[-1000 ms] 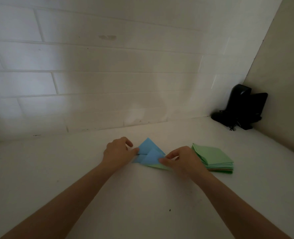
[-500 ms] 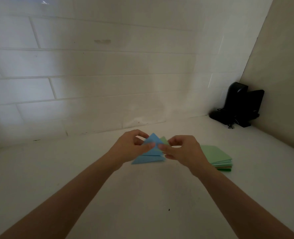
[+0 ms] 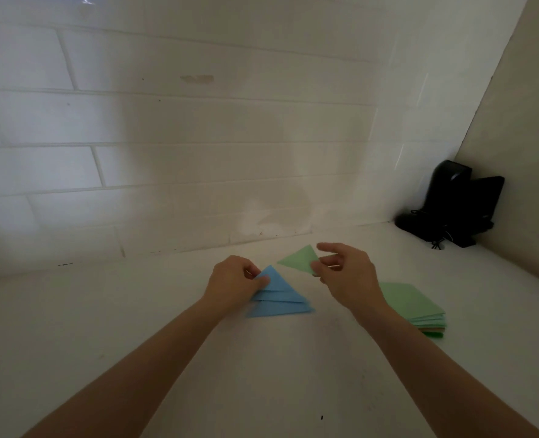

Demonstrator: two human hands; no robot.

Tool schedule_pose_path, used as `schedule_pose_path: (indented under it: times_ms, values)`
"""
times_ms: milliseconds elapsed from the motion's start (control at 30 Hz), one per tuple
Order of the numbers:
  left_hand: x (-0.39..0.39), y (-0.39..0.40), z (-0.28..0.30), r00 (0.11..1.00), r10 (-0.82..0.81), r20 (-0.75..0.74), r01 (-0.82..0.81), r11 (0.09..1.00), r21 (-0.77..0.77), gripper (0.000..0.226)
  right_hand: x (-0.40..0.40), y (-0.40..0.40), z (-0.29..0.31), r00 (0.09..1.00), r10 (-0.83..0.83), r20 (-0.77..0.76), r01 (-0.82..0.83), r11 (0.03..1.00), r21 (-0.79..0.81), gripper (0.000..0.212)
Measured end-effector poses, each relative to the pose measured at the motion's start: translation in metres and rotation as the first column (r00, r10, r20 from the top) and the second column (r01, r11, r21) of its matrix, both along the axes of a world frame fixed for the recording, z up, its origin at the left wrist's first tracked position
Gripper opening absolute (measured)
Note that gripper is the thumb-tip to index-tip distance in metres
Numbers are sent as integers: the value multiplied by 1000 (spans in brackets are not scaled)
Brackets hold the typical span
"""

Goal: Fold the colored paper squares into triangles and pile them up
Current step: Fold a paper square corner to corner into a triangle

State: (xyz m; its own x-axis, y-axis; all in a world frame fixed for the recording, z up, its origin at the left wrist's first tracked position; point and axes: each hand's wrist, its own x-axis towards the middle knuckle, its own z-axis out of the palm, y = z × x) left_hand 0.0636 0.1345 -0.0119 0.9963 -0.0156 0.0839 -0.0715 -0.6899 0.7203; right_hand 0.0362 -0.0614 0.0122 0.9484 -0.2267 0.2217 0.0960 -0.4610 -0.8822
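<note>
A small pile of blue folded triangles (image 3: 279,297) lies on the white counter in the middle. My left hand (image 3: 233,284) pinches the top blue triangle at its upper left corner. My right hand (image 3: 345,275) holds a green folded triangle (image 3: 299,259) by its right corner, lifted above the counter just right of the blue pile. A stack of unfolded paper squares (image 3: 412,306), green on top with other colours below, sits to the right, partly hidden by my right forearm.
A black device with a cable (image 3: 451,203) stands in the far right corner. A white brick wall (image 3: 198,137) runs along the back and a beige wall (image 3: 521,137) closes the right side. The white counter (image 3: 262,374) stretches toward me.
My hands have drawn apart. The right hand has pulled the green triangle away from the blue ones and lifted it to the right, while the left hand stays on the blue pile.
</note>
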Motion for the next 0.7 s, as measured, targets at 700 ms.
schedule_pose_path:
  times_ms: [700]
  values:
    - [-7, 3, 7, 985, 4, 170, -15, 998, 62, 24, -7, 4, 4, 995, 25, 97, 11, 934, -357, 18]
